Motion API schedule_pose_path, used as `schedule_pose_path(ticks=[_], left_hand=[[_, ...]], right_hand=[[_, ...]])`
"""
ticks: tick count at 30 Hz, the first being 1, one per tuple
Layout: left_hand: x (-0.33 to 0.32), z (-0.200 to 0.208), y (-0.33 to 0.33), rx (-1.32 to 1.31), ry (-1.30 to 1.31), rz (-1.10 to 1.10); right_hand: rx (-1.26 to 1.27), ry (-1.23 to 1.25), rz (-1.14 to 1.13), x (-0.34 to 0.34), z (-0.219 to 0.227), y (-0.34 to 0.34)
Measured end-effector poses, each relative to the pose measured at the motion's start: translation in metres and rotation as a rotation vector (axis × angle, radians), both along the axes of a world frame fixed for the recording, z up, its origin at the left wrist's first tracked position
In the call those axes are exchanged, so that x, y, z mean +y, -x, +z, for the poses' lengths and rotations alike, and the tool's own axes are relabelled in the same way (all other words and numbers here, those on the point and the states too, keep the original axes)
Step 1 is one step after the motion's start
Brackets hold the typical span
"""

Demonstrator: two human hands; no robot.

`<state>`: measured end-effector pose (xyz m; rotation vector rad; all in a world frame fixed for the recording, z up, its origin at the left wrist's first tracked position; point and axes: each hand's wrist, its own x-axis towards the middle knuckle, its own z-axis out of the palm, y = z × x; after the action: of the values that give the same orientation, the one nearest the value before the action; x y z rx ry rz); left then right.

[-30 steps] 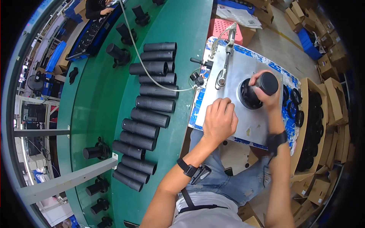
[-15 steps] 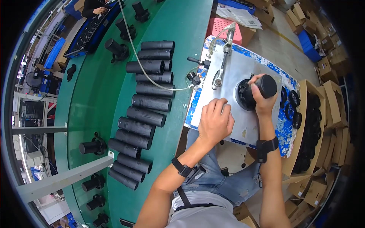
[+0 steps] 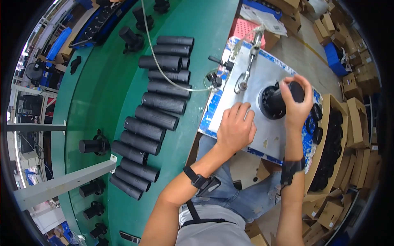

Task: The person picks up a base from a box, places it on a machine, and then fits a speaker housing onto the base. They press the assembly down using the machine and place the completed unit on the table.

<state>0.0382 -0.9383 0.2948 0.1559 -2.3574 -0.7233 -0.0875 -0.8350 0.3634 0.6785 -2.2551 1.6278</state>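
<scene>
A black cylinder with a round flanged base (image 3: 272, 102) stands on the metal plate (image 3: 258, 133) of the small worktable. My right hand (image 3: 298, 106) grips its upper end, thumb on the near left side and fingers curved round the far side. To the left of the base, my left hand (image 3: 237, 126) rests at the plate's near part with its fingers curled down. The inside of that hand is hidden, so I cannot see whether it holds anything. A silver air tool with a long shaft (image 3: 250, 65) lies across the plate beyond my left hand.
Black ribbed tubes (image 3: 156, 117) lie in a row on the green bench (image 3: 184, 139). Several flanged cylinders (image 3: 92, 146) stand farther left. A clear hose (image 3: 158, 74) crosses the tubes. At right, a carton (image 3: 342, 123) holds black rings. A pink perforated stool (image 3: 242, 30) is beyond.
My right hand has shifted its hold, from wrapped round the cylinder's side to thumb and fingers spread about its top. My left hand stays nearly in place. The whole view has turned slightly.
</scene>
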Motion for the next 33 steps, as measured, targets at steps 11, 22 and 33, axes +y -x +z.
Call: schedule_pose_path(ticks=[11,22,33], left_hand=[[0.002,-0.001,0.002,-0.021,-0.027,0.001],[0.000,0.000,0.000,-0.036,-0.012,0.012],[0.002,0.002,0.002,-0.050,-0.017,-0.016]], right_hand=[[-0.413,0.277,0.920,0.032,-0.035,0.069],[-0.298,0.370,0.675,0.017,-0.034,0.044],[-0.447,0.145,0.896,0.023,-0.022,0.063]])
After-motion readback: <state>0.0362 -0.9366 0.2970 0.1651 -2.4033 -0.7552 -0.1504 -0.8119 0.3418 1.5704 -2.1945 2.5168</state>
